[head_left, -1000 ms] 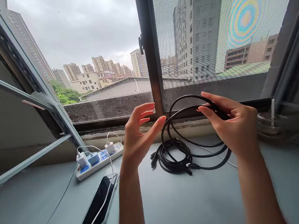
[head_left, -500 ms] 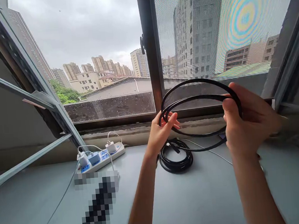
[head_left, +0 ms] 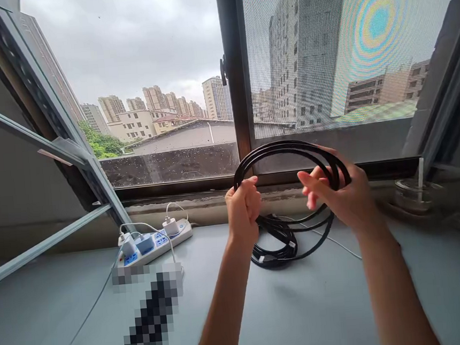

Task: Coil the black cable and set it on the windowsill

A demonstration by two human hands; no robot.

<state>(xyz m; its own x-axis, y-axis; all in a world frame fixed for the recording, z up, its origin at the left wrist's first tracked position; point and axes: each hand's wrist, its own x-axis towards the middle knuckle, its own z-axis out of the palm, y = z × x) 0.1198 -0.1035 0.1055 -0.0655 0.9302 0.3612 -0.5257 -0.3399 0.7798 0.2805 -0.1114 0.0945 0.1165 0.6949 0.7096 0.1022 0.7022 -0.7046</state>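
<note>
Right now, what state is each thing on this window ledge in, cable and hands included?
Black cable, gathered in loops, held up off the ledge.
Left hand, fist shut on the loops.
Right hand, fingers half spread, loops across it; grip unclear.
Cable bundle, coiled, lying on the ledge.
Power strip, chargers plugged in.
Glass, upright, a stick standing in it.
</note>
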